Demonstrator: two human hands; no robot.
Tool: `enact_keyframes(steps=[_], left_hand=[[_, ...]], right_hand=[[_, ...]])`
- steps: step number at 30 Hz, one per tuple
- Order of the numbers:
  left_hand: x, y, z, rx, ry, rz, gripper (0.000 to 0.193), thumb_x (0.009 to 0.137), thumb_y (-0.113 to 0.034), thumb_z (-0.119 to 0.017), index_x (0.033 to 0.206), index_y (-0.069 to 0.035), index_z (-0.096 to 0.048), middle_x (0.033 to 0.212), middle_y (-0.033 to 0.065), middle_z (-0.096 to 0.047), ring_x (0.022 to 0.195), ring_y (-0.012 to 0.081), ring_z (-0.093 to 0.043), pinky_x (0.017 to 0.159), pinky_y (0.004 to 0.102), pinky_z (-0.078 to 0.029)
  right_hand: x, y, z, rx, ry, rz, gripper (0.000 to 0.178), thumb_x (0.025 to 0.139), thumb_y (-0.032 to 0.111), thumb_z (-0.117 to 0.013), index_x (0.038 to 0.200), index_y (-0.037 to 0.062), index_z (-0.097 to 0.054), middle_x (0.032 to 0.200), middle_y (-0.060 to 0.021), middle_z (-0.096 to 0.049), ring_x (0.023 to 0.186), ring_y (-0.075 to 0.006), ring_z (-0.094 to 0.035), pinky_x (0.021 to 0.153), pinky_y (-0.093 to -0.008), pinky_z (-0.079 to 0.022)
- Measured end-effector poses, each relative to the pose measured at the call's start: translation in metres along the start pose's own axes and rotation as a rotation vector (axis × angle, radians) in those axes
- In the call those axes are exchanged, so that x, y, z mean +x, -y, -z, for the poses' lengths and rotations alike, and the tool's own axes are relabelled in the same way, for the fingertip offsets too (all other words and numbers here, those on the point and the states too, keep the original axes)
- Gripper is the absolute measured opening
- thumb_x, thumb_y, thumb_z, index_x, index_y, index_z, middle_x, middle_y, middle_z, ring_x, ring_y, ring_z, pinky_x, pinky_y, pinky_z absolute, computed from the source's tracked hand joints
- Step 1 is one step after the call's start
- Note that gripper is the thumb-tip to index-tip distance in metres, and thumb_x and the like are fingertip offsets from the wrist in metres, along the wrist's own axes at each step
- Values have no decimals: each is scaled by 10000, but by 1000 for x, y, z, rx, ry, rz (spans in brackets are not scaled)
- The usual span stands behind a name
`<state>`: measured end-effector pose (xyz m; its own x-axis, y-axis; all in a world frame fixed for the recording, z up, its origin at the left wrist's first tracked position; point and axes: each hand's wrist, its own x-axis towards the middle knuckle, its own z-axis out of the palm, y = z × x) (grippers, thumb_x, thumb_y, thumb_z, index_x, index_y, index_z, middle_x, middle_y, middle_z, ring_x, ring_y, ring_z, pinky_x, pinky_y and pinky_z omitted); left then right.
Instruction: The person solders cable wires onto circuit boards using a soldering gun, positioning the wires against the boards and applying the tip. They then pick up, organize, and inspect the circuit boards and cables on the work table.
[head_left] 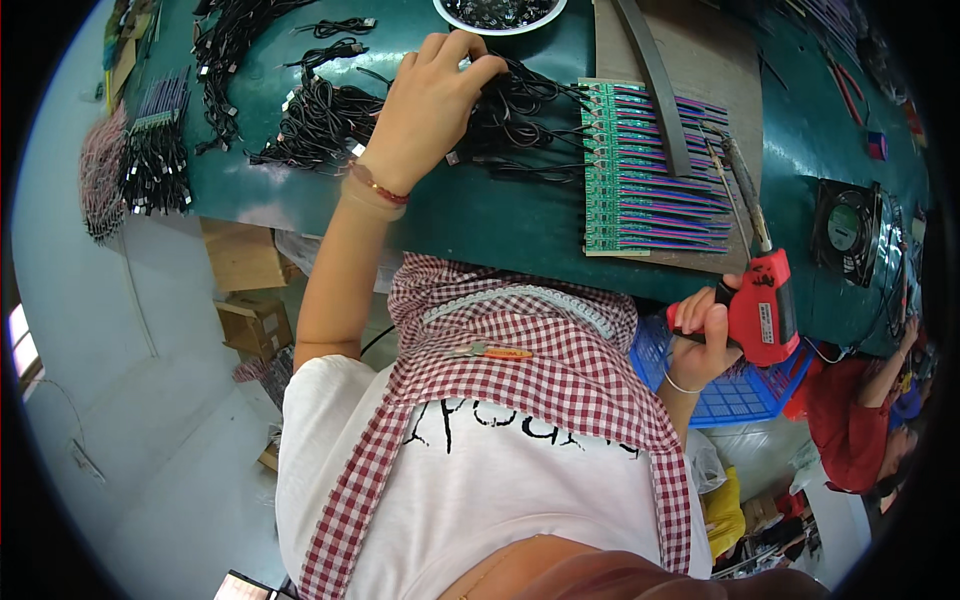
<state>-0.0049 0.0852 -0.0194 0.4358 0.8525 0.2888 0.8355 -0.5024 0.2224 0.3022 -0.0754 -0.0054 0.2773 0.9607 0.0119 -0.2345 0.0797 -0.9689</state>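
Note:
My right hand (703, 335) grips a red soldering gun (765, 310) by its handle. The gun's long metal tip and thin feed tube reach up beside the wire ends on a green circuit board panel (602, 170). Black cables run from the panel's left side; red, blue and black wires fan out on its right. A dark grey bar (655, 90) lies across these wires. My left hand (435, 100) is over the black cables (515, 95) left of the panel, fingers curled down; its fingertips are partly hidden, and what they hold cannot be made out.
The panel rests on a brown board (715, 60) on the green table (460, 225). More bundled cables (325, 125) lie to the left. A white bowl (500, 18) of small dark parts stands at the far edge. A black fan (847, 230) and red-handled pliers (848, 85) are at right.

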Motion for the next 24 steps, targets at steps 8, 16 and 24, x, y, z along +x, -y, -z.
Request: enact_keyframes(steps=[8,16,24], left_hand=[[3,28,29,-76,48,-122,128,798,-108,-644,897,-41,-599,848,71,-628,861,238,-608,816,334,-433],[11,-27,46,-573,-62,195,134,861,-55,-528,899,-6,-646,563,16,-436,507,42,-413,479,222,-352],[-6,-109,35,-813,74,70,99,807,-30,-568,848,8,-649,651,92,-626,490,118,-537,462,254,-408]], right_hand=[[0,3,1,49,-19,15,295,907,70,-455,1168,-62,-417,604,-38,-399,501,-99,-361,471,-241,-365],[8,12,-15,140,0,11,310,906,68,-462,1188,-55,-421,625,-33,-400,514,-98,-365,485,-244,-361],[36,27,-83,11,-37,-187,472,794,-37,-602,1229,-42,-420,827,-107,-586,692,-169,-575,640,-289,-481]])
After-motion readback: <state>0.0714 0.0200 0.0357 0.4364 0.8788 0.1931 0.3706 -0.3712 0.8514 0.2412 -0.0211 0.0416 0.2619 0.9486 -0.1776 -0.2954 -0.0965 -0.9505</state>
